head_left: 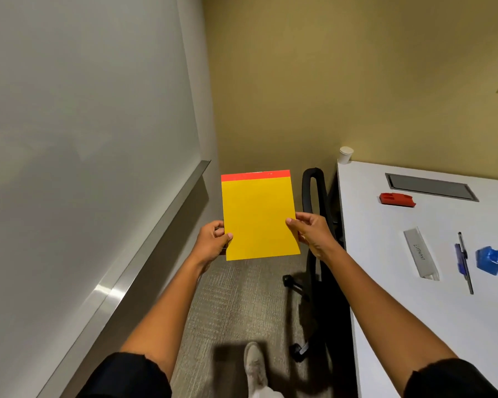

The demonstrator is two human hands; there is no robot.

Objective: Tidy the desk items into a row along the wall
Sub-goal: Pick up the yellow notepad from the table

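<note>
I hold a yellow notepad [258,216] with a red top strip in front of me, above the floor and left of the desk. My left hand [213,242] grips its lower left edge and my right hand [311,232] grips its right edge. On the white desk [365,225] at the right lie a red stapler-like item [397,200], a clear ruler case [421,253], a blue pen and a dark pen [464,261], and a blue object [489,260]. A paper cup [345,155] stands at the desk's far corner by the wall.
A black office chair [314,225] stands between me and the desk's left edge. A whiteboard with a metal tray [144,254] fills the left wall. A grey cable hatch [431,186] is set in the desk. My shoe [253,366] is on the carpet.
</note>
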